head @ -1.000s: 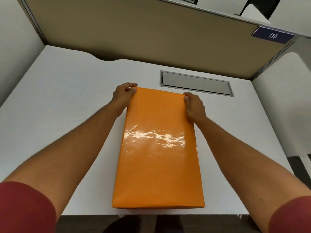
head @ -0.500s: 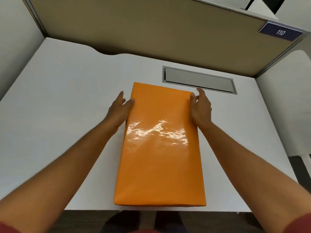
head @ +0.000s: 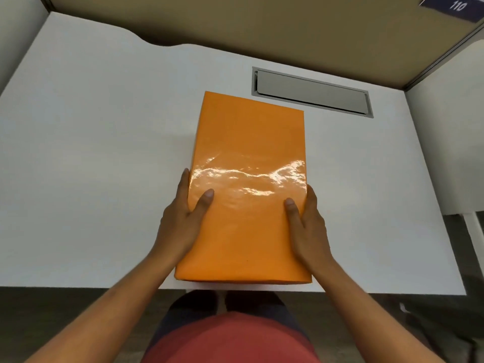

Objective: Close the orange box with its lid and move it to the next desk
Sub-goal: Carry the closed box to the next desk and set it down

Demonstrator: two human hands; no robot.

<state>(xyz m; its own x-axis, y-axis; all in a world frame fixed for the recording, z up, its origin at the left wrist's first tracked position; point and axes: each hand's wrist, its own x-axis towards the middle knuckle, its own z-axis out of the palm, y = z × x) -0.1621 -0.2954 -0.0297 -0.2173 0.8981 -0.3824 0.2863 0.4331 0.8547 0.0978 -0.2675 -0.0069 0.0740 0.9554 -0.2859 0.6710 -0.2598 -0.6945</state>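
A glossy orange box [head: 248, 153] with its lid on lies lengthwise on the white desk [head: 91, 153], its near end at the desk's front edge. My left hand [head: 183, 216] clasps the box's left side near the front, thumb lying on the lid. My right hand [head: 306, 218] clasps the right side opposite, thumb also on the lid. The fingers of both hands are hidden down the box's sides.
A grey recessed cable flap [head: 311, 91] sits in the desk just behind the box on the right. A tan partition [head: 235, 22] closes the back, with a blue sign "110" [head: 457, 6]. A second white desk surface [head: 450, 142] adjoins at the right.
Both hands slid from the box's far corners back along its sides to the near half, and now grip it with thumbs on top. The view has tilted downward.
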